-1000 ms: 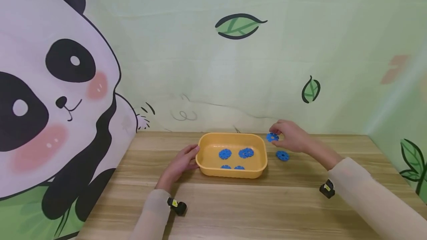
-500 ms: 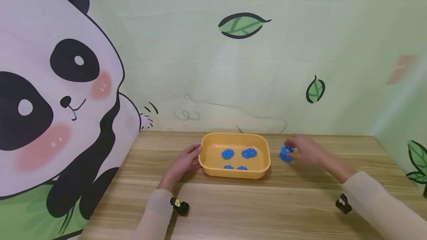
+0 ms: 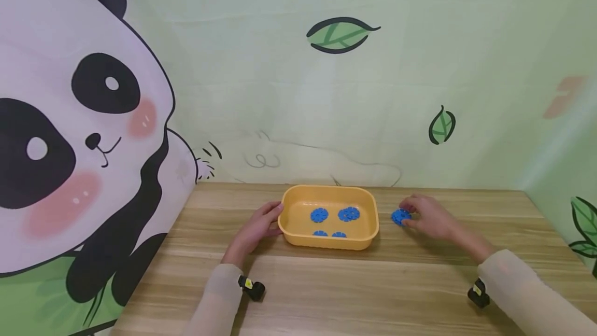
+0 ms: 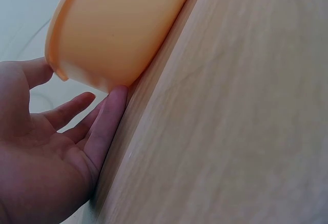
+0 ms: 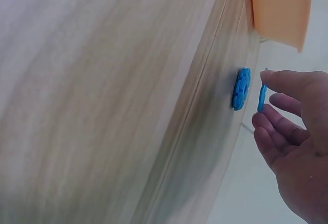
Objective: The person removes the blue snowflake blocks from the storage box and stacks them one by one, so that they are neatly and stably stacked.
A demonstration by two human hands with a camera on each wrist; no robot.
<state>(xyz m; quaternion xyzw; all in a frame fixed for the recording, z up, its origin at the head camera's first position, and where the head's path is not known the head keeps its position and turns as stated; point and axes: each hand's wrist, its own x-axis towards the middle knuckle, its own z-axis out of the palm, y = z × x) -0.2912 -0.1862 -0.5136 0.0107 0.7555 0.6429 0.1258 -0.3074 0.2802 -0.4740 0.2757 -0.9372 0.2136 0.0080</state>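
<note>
My right hand (image 3: 432, 218) pinches a blue snowflake disc (image 5: 262, 98) between thumb and fingertips, to the right of the yellow basket. Close under it, more blue snowflake disc (image 5: 241, 89) shows flat on the table, with a small gap between in the right wrist view. My left hand (image 3: 256, 226) rests against the left end of the yellow basket (image 3: 328, 242), its fingers (image 4: 110, 119) extended along the outer wall and one digit at the rim. Inside the basket lie several blue discs (image 3: 319, 215), two of them overlapping; the front wall partly hides the nearest ones.
The wooden table (image 3: 326, 289) runs back to a pale green wall cloth (image 3: 261, 92) printed with leaves and a large panda (image 3: 112, 134). The basket stands near the table's back edge. A small black camera hangs at each wrist.
My right hand has brought its snowflake disc rightward and toward me, then down over the one on the table. My left hand stays at the basket; the head view has shifted slightly.
</note>
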